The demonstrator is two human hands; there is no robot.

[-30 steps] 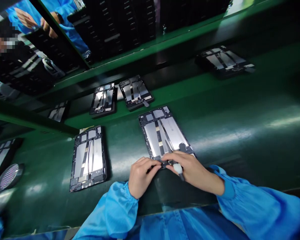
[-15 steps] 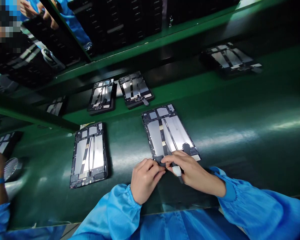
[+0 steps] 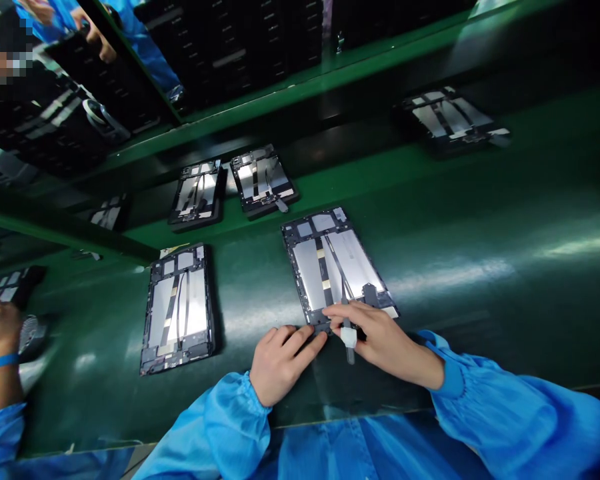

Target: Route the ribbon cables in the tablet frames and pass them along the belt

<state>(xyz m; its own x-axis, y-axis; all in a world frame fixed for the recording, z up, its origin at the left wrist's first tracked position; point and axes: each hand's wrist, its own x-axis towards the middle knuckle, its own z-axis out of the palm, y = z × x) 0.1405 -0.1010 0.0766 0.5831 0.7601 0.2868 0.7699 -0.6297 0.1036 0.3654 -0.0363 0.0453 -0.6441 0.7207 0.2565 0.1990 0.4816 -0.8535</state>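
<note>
The opened tablet point(image 3: 340, 267) lay on the green counter point(image 3: 460, 320) directly before the person, its silver innards exposed, with a second opened tablet point(image 3: 177, 307) well apart to its left. The left hand point(image 3: 279, 363) rested its loosely spread fingers at the near edge, while just beside it the right hand point(image 3: 377, 333) pinched a slim grey tool with a white wrapping point(image 3: 349, 337) over that same end.

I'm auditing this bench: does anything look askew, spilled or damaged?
No spill or clear damage shows. The open device by the right hand is turned differently from the unit at its left, likely from handling.
</note>
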